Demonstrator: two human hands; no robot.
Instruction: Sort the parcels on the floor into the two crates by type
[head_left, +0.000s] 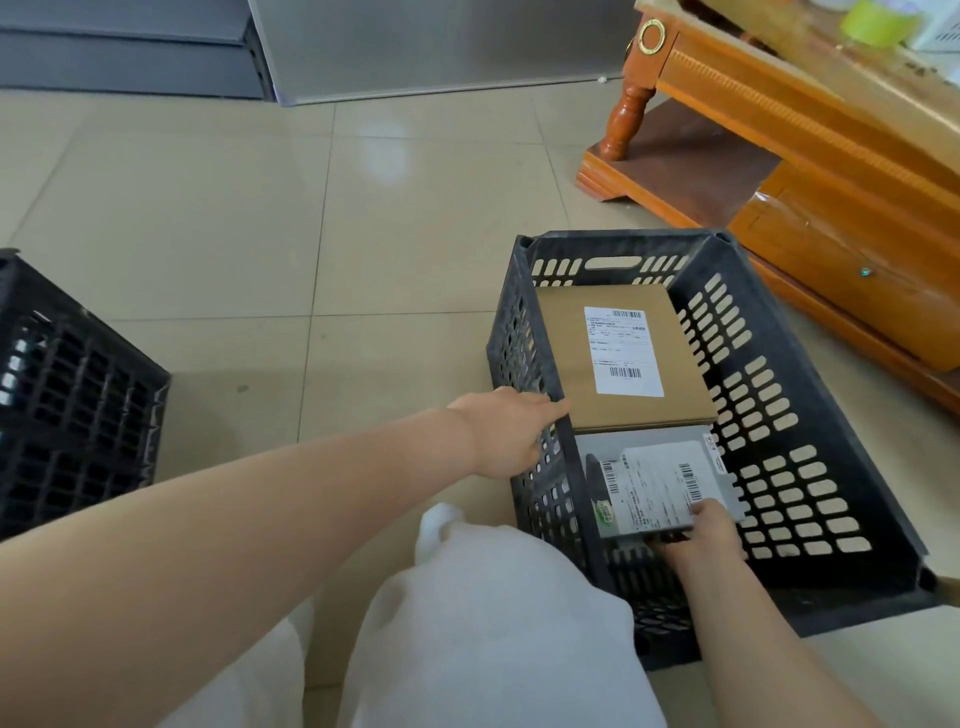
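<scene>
**Placing a grey parcel into the right crate**

Nearest to the camera, the person's knees in pale trousers (483, 623) are filling the lower middle of the view. Just beyond them, the right hand (706, 535) is reaching over the near wall of the right crate (810, 525) and is pinching the near edge of a grey parcel (660, 488), thumb on top, the other fingers under it. This parcel is lying in the near half of the crate, label up; whether it is already resting on the bottom I cannot tell. The left hand (511, 431) is lying on the left rim of the same crate, fingers mostly straight and pointing to the box, holding nothing firmly as far as I can see.

In my judgement the step in hand is the setting down of this parcel. The next move is calling for the right hand to let go and pull back over the wall without dragging the parcel.

Farther in the crate, a brown box (623, 358) with a white label is lying flat in the far half, its near edge above the grey parcel's far edge. So this crate is holding both.

At the left, the left crate (72, 400) is standing well apart; its inside is not showing. No parcel is visible on the floor (311, 234). A wooden table (831, 156) is standing far right.
</scene>
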